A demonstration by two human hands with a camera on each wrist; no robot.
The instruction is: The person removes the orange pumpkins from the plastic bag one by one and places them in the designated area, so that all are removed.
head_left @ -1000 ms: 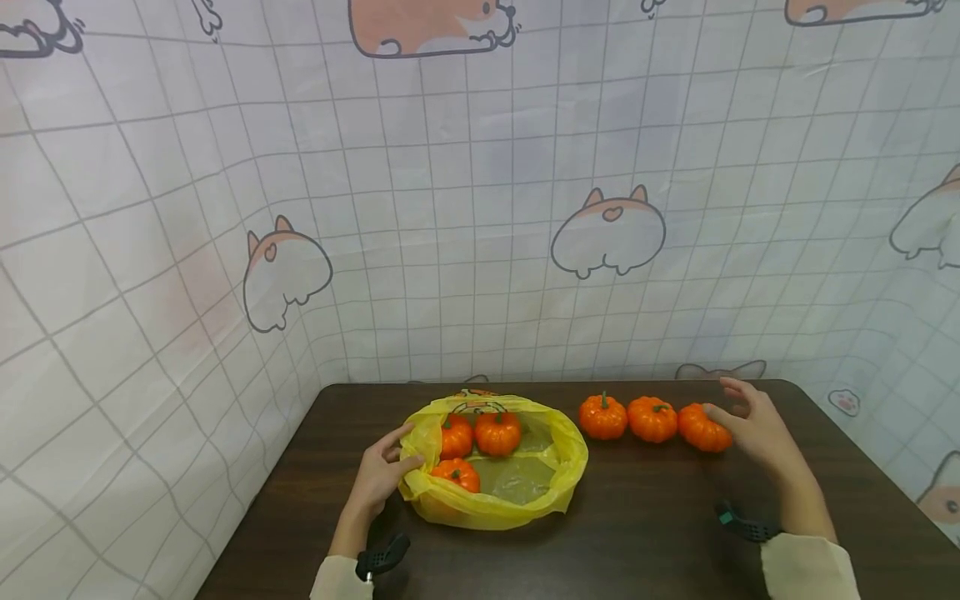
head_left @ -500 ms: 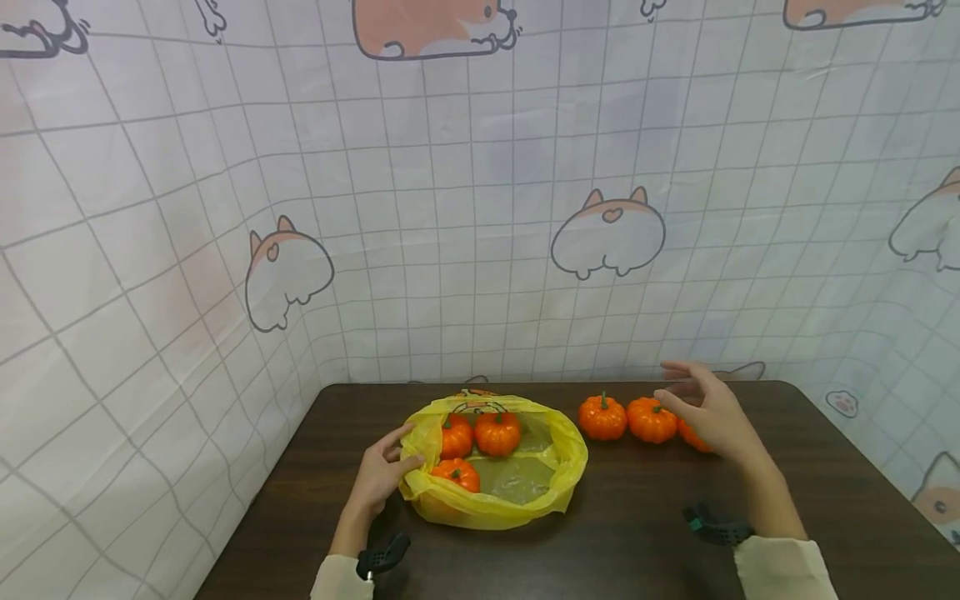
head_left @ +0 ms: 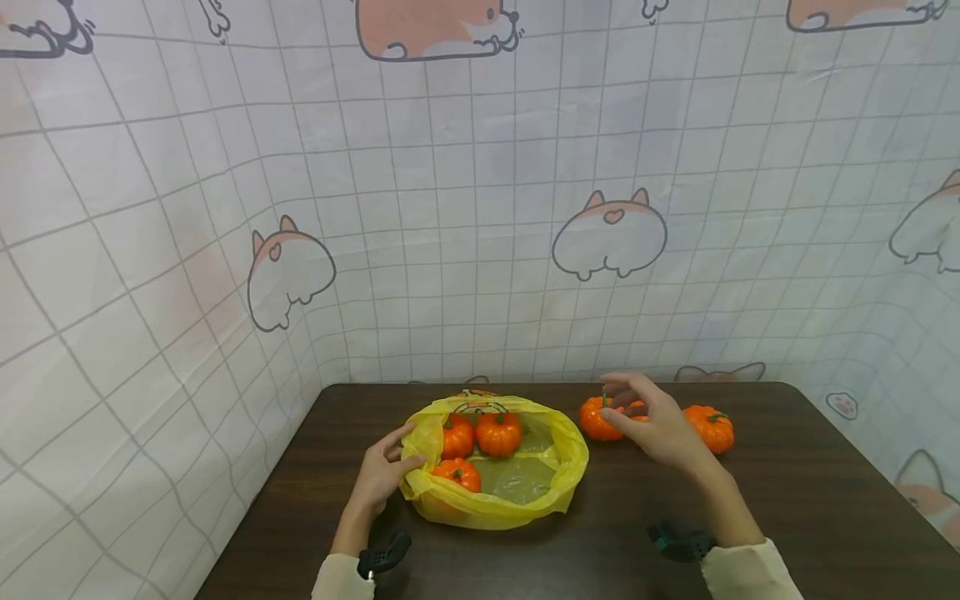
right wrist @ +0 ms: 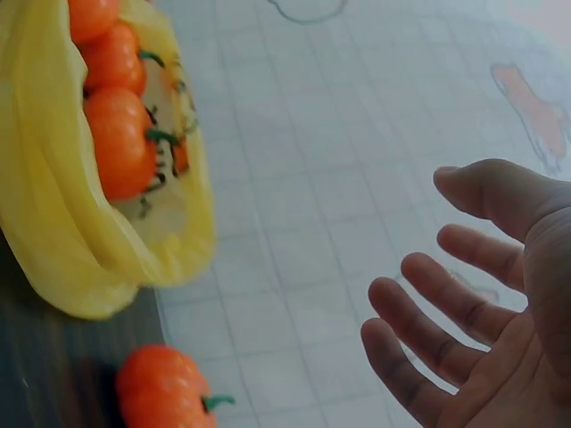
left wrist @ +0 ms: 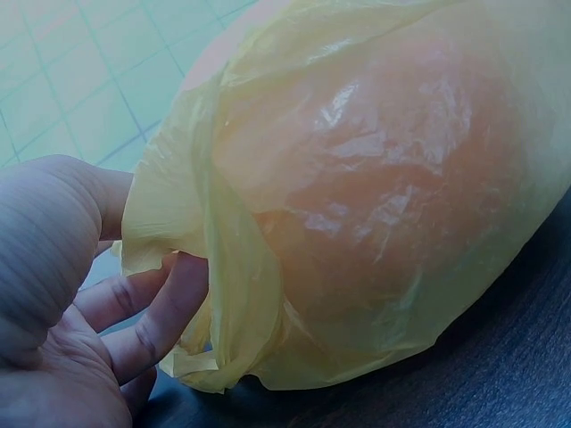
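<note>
A yellow plastic bag lies with its mouth spread, three small orange pumpkins inside. My left hand holds the bag's left rim; in the left wrist view, thumb and fingers pinch the folded yellow film. My right hand hovers over the row of pumpkins outside the bag, fingers spread and loosely bent, holding nothing. Beneath it, the middle pumpkin is mostly hidden. The left pumpkin shows just past the fingertips, and the right pumpkin sits behind the hand.
A dark wooden table carries everything. Behind it and to the sides hangs a white gridded cloth with cartoon dogs. Each wrist wears a black band.
My right hand has moved left along the row, from the right pumpkin to above the middle one, near the left one. The left hand and the bag have stayed put.
</note>
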